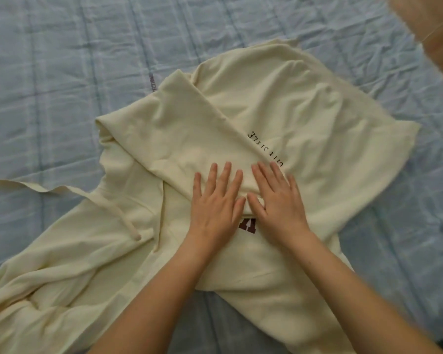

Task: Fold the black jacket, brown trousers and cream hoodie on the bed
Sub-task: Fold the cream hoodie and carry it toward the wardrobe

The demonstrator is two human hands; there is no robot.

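Observation:
The cream hoodie [279, 103] lies spread across the bed, with dark printed letters partly showing near its middle. One sleeve [179, 139] is folded diagonally across the chest. My left hand [216, 203] and my right hand [276, 198] lie flat side by side on the end of that sleeve, fingers straight, pressing it down. A drawstring [31, 186] trails off to the left over the sheet. The hood and another part of the hoodie are bunched at the lower left. No black jacket or brown trousers are in view.
The bed is covered with a pale blue checked sheet [87, 60], wrinkled around the hoodie. A strip of brown floor or wall [440, 34] shows at the top right corner.

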